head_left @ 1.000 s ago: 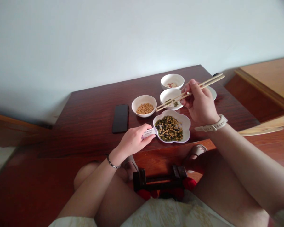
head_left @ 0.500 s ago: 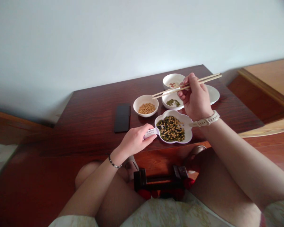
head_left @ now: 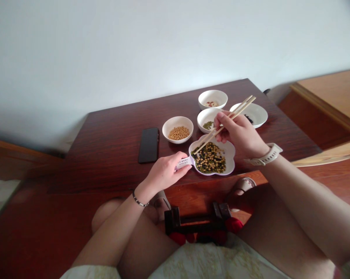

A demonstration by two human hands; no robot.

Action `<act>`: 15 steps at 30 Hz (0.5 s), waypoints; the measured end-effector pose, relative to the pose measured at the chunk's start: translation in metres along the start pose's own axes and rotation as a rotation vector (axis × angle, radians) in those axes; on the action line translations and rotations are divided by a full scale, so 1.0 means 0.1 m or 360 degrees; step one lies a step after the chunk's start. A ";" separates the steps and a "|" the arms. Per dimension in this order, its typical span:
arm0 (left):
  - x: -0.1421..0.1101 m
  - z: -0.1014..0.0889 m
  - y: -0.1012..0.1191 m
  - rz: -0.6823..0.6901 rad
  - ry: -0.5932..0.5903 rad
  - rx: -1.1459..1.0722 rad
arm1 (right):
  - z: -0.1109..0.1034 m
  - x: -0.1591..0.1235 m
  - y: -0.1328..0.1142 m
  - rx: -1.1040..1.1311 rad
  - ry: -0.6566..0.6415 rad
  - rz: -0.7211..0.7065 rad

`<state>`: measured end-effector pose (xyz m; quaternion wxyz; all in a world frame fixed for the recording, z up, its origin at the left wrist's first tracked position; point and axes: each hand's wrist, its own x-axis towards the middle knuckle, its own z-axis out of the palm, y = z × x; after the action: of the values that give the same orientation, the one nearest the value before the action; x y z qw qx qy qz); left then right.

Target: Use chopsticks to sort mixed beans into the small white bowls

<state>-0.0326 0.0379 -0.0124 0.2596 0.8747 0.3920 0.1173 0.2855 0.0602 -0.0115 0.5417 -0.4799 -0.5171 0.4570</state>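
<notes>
Four white bowls (head_left: 177,123), one smartphone (head_left: 148,145), one flower-shaped dish (head_left: 228,155) of beans (head_left: 211,162) on a wooden table (head_left: 113,143) by a pale wall (head_left: 134,46); left hand (head_left: 165,172) clasps the handle (head_left: 183,163), right hand's (head_left: 239,131) fingers pinch two chopsticks (head_left: 203,145).

Dark table (head_left: 113,135): phone (head_left: 148,145), three white bowls (head_left: 177,123), shallow dish (head_left: 259,113), flower-shaped pan (head_left: 229,155).

A white, flower-shaped dish (head_left: 229,155) lies between the hands, its short printed handle (head_left: 183,163) gripped in the left hand (head_left: 165,171). Green, black and yellow beans (head_left: 209,159) spread inside, mostly toward that hand. Two pale chopsticks (head_left: 206,142) slant down from the right hand (head_left: 242,133), tips among or just over the beans nearest the left.
</notes>
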 end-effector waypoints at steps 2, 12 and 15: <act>0.00 0.00 0.00 0.0005 0.0013 -0.0001 | -0.01 -0.02 0.00 -0.0062 -0.0057 -0.0001; 0.00 0.02 -0.05 0.0058 0.0021 0.0010 | 0.02 -0.02 0.04 -0.0125 -0.0065 -0.0055; 0.00 0.07 -0.10 0.0072 0.0069 0.0002 | 0.01 -0.01 0.07 -0.0150 -0.0076 -0.0058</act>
<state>-0.0361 0.0409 -0.0236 0.2479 0.8808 0.3777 0.1417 0.2844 0.0599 -0.0185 0.5143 -0.4844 -0.5594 0.4335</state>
